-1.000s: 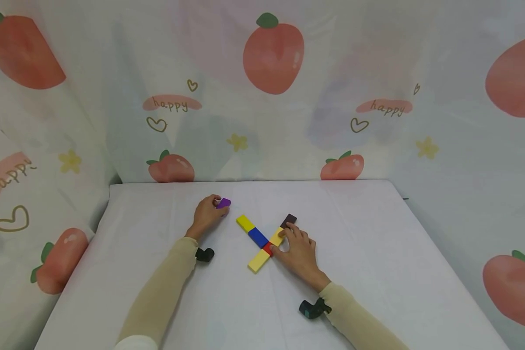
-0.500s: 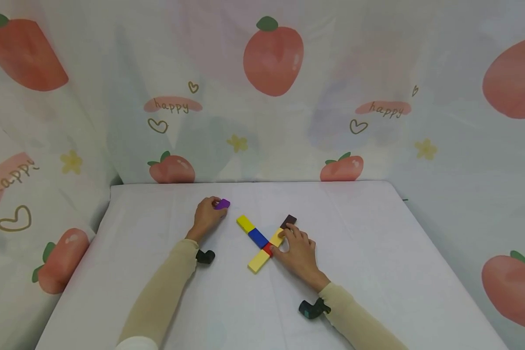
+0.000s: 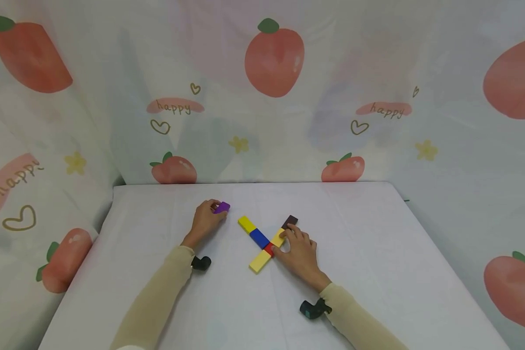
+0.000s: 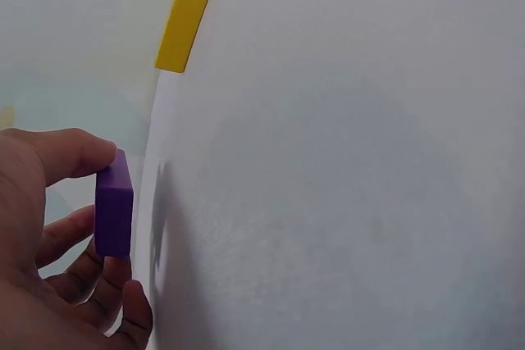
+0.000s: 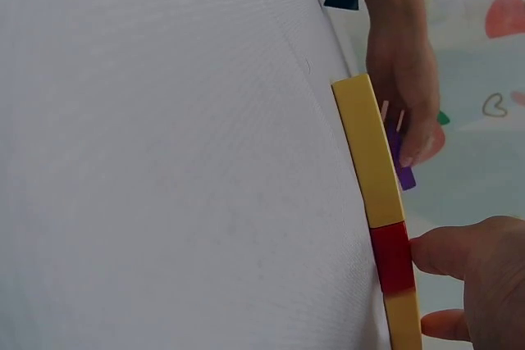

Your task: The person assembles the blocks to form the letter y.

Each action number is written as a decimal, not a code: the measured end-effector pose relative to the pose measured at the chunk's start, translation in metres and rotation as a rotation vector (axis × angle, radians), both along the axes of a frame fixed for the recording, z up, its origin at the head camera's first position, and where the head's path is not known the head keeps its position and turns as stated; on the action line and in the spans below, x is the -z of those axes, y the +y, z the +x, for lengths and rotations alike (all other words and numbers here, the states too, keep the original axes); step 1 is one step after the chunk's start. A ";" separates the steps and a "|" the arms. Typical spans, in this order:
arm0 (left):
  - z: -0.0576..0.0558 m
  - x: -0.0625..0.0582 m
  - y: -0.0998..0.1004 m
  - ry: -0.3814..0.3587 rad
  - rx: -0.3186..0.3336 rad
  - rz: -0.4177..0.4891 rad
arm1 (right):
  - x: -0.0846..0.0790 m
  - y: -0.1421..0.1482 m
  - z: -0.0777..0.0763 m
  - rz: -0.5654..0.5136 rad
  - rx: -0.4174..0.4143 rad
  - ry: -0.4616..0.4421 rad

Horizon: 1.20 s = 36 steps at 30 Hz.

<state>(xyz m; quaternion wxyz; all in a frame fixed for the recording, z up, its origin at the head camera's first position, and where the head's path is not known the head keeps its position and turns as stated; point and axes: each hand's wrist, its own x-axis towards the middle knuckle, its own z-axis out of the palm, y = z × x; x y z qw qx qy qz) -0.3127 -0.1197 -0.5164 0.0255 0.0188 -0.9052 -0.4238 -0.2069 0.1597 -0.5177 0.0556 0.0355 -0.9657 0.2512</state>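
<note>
Between the thumb and fingers of my left hand (image 3: 204,222) is a purple block (image 3: 221,208), held toward the back left of the white table. Right of it, flat blocks lie in a branching shape. One arm has a bright yellow block (image 3: 247,224) and a blue block (image 3: 259,238); it meets a red block (image 3: 269,249). On either side of the red one are a near pale yellow block (image 3: 260,261) and a far one (image 3: 277,237), with a dark brown block (image 3: 290,221) beyond. My right hand (image 3: 301,250) rests along this line, thumb at the red block, fingertips at the far yellow one.
The table (image 3: 376,253) wears a white cloth, and its far edge meets a fruit-printed curtain (image 3: 275,136). Curtains also hang at both sides. A small black camera (image 3: 201,263) sits on the left wrist, another black camera (image 3: 314,308) on the right.
My left hand has drawn slightly back toward me with the purple block. The right hand and the laid blocks stay put; the head view has shifted a little.
</note>
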 end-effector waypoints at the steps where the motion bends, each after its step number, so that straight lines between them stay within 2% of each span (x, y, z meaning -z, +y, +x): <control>1: 0.001 0.000 0.000 0.000 0.004 0.000 | 0.000 0.000 0.000 0.000 -0.001 -0.004; 7: 0.009 -0.003 0.000 -0.007 0.025 -0.011 | -0.001 0.000 0.000 0.000 -0.005 0.000; 22: 0.038 -0.023 0.008 0.085 0.088 -0.035 | 0.002 0.001 -0.001 -0.002 -0.006 0.012; 36: 0.063 -0.028 0.015 0.097 0.121 -0.066 | 0.002 0.001 0.000 -0.020 -0.012 0.011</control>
